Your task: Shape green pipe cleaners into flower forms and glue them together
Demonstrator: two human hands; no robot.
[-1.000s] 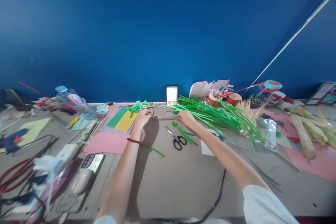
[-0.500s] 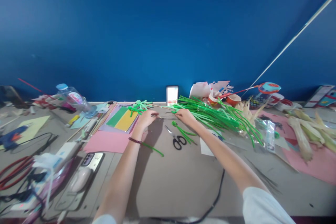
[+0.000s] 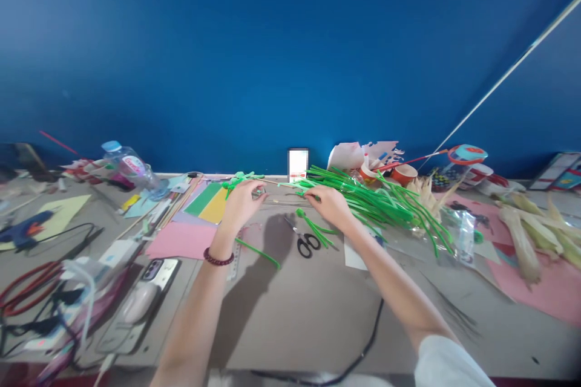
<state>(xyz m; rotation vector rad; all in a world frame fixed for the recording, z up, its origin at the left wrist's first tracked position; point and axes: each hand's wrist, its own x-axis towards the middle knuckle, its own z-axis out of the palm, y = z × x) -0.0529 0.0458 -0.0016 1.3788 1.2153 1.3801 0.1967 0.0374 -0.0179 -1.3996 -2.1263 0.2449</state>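
My left hand (image 3: 244, 204) is raised over the back of the table, thumb and fingers curled towards each other; what they hold is too small to make out. Across from it, my right hand (image 3: 330, 205) pinches its fingertips together beside a bundle of green pipe cleaners (image 3: 376, 196). Thin wire-like lines (image 3: 284, 202) run between the hands; whether either hand grips them is unclear. Black-handled scissors (image 3: 308, 245) lie below, with a short green pipe cleaner bunch (image 3: 315, 228) next to them. A single green pipe cleaner (image 3: 261, 254) lies near my left wrist.
Coloured paper sheets (image 3: 181, 240), a phone with a mouse on it (image 3: 136, 308) and a plastic bottle (image 3: 131, 168) are on the left. Paper cups (image 3: 403, 175) and corn husks (image 3: 521, 242) are on the right. A black cable (image 3: 374, 332) crosses the front.
My left hand has shifted slightly left and turned, with thumb and index finger now a little apart. My right hand has moved slightly right. The view has shifted a little.
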